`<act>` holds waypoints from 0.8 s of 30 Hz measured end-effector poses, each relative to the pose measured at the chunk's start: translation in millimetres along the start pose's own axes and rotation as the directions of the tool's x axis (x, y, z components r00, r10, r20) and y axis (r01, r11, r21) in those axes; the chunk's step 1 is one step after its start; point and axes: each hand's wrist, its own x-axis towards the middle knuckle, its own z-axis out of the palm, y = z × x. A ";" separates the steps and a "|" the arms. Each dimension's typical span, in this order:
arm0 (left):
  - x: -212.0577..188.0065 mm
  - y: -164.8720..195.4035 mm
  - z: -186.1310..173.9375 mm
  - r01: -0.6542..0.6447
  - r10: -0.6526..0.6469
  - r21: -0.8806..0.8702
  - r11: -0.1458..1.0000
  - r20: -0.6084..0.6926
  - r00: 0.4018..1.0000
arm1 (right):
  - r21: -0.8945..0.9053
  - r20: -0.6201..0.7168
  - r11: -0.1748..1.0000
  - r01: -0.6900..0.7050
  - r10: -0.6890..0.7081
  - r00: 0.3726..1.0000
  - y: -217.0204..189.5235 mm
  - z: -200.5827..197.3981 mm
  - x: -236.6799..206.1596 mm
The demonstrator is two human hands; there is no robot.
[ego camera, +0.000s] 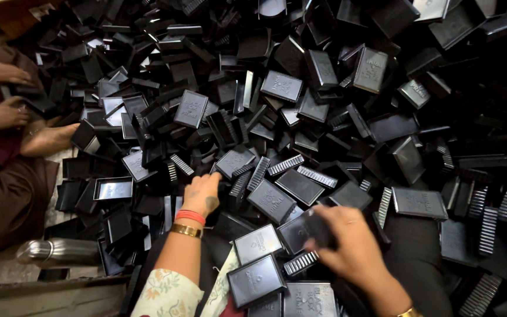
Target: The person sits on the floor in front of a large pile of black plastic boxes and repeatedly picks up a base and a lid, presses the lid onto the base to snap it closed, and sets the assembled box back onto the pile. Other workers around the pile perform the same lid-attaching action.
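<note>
Across the whole floor I saw a heap of black plastic boxes [300, 117], flat rectangular lids with embossed tops and ribbed comb-like inserts [286, 165] mixed in. My left hand [202, 194] lay open, fingers spread down on the pile. My right hand [347, 240] had its grip closed around one black box piece [303, 229]. Beside me a steel bottle [60, 251] lay near another person's hands [4, 111].

A steel bottle [60, 251] lies at lower left beside a seated co-worker's foot [48, 140]

Dim, soft glare on lids, blurred edges.
</note>
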 end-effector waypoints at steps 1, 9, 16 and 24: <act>0.0 -2.8 0.7 0.015 -0.015 -0.013 1.000 0.021 1.000 | 0.024 0.121 0.999 0.042 -0.045 0.992 -4.8 1.6 1.4; -45.8 20.3 -95.5 0.048 -0.143 -0.298 0.953 -0.305 0.941 | -0.015 0.395 0.983 0.184 -0.163 0.904 4.4 -8.2 3.4; -59.4 132.1 -75.1 -0.442 0.437 -0.296 0.847 -0.087 0.895 | -0.116 0.449 0.993 0.003 0.049 0.892 5.0 -9.5 9.1; -46.3 130.3 -52.2 -0.593 0.528 -0.350 0.726 -0.270 0.805 | -0.134 0.320 0.991 0.009 0.034 0.947 14.4 -12.5 17.7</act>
